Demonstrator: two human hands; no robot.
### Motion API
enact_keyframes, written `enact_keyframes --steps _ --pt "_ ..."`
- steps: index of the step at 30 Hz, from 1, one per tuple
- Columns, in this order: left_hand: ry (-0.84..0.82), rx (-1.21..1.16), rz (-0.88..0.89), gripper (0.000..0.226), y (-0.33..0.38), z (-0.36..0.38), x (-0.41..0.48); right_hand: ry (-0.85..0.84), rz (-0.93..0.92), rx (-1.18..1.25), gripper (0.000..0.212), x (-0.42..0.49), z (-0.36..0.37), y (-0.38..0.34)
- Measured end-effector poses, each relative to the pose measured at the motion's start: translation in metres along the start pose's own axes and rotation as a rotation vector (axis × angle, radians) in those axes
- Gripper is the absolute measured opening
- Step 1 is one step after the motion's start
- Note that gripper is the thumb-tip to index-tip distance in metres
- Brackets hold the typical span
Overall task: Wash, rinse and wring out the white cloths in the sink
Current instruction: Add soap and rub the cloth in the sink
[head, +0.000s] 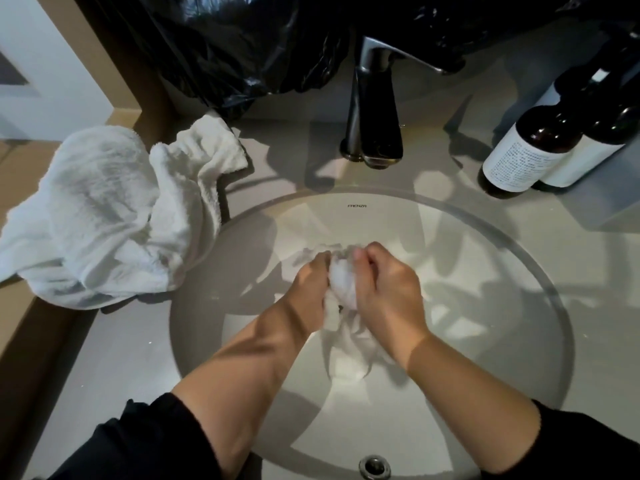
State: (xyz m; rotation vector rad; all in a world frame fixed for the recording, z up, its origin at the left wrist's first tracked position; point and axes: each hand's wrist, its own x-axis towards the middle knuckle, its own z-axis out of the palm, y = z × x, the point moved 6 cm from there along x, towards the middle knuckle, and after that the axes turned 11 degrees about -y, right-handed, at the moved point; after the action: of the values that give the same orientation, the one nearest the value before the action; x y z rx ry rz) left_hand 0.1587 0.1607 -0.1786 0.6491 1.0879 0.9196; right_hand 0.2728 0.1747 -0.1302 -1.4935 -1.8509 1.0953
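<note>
Cloth (343,289) btwn fingers (361,255): L hand (310,294), R hand (388,292)

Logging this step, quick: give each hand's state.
Left hand: grips the cloth.
Right hand: grips the same cloth.

In the round white ceramic sink (485,358), the left hand (308,289) and right hand (388,289) gripped a bunched white cloth (343,289) between them. Behind the sink stood the dark metal faucet (372,109). Left of the sink, heaped white cloths (104,216) lay on the table (114,358). Behind the sink to the right stood two dark glass bottles (530,150).
</note>
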Motion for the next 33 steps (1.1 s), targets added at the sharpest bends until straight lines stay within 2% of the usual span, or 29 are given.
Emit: enact_keyframes --steps 1,3,4,5,7,9,10,11,12,14,15,16,17,19,20,23,25,27,28,30,32,33 --pt "-0.035 0.026 -0.003 0.012 0.0 0.004 0.001 0.0 -0.04 -0.014 0.033 -0.002 0.004 -0.009" --pt "-0.172 -0.043 -0.092 0.021 -0.005 0.011 0.001 0.078 -0.057 -0.052 0.034 0.005 -0.001 -0.007" --pt "-0.187 -0.09 -0.177 0.017 -0.007 0.009 -0.001 0.095 -0.035 -0.068 0.037 0.012 -0.007 -0.002" --pt "-0.131 -0.033 -0.224 0.014 -0.007 0.002 -0.001 0.066 0.018 -0.093 0.039 0.02 -0.011 0.007" --pt "0.002 0.353 -0.331 0.023 0.0 -0.015 -0.006 -0.107 0.18 -0.196 0.042 0.031 -0.012 0.034" --pt "0.157 0.975 -0.46 0.04 0.007 -0.041 -0.008 -0.241 0.3 -0.289 0.042 0.034 -0.015 0.053" --pt "0.223 1.296 -0.492 0.043 0.011 -0.05 -0.008 -0.252 0.329 -0.308 0.039 0.035 -0.02 0.057" --pt "0.242 1.522 -0.458 0.045 0.016 -0.046 -0.01 -0.255 0.354 -0.347 0.035 0.037 -0.026 0.062" --pt "0.204 1.635 -0.399 0.05 0.01 -0.045 -0.006 -0.288 0.37 -0.438 0.034 0.038 -0.031 0.066" --pt "0.063 1.673 -0.284 0.072 -0.007 -0.034 0.0 -0.456 0.357 -0.778 0.038 0.037 -0.028 0.077" --pt "-0.031 1.715 -0.298 0.083 -0.021 -0.028 0.003 -0.518 0.349 -0.894 0.039 0.035 -0.021 0.084" --pt "-0.111 1.77 -0.349 0.091 -0.035 -0.024 0.004 -0.537 0.348 -0.9 0.043 0.033 -0.013 0.09" --pt "-0.151 1.812 -0.395 0.096 -0.045 -0.025 0.005 -0.53 0.346 -0.851 0.051 0.029 -0.005 0.094" --pt "-0.121 1.88 -0.345 0.099 -0.048 -0.026 0.007 -0.457 0.334 -0.625 0.063 0.027 0.002 0.097" --pt "-0.106 1.914 -0.298 0.097 -0.048 -0.027 0.007 -0.409 0.323 -0.48 0.06 0.029 -0.001 0.098" --pt "-0.088 1.926 -0.259 0.09 -0.04 -0.032 0.006 -0.259 0.34 0.067 0.028 0.04 -0.027 0.095" --pt "-0.017 1.921 -0.303 0.091 -0.029 -0.043 0.006 -0.221 0.267 0.115 0.036 0.041 -0.031 0.082" --pt "0.1 1.91 -0.326 0.086 -0.012 -0.055 0.004 -0.212 0.141 -0.025 0.043 0.033 -0.009 0.06" --pt "0.124 1.908 -0.347 0.081 -0.009 -0.059 0.003 -0.252 0.029 -0.156 0.035 0.022 0.012 0.043" --pt "0.119 1.909 -0.398 0.074 -0.008 -0.064 0.002 -0.268 -0.317 -0.568 0.04 0.005 0.056 0.024" --pt "0.072 1.881 -0.442 0.073 -0.012 -0.065 0.003 -0.35 -0.452 -0.856 0.037 0.002 0.087 0.032" --pt "0.051 1.853 -0.45 0.072 -0.014 -0.065 0.004 -0.37 -0.452 -0.929 0.036 0.007 0.094 0.041"
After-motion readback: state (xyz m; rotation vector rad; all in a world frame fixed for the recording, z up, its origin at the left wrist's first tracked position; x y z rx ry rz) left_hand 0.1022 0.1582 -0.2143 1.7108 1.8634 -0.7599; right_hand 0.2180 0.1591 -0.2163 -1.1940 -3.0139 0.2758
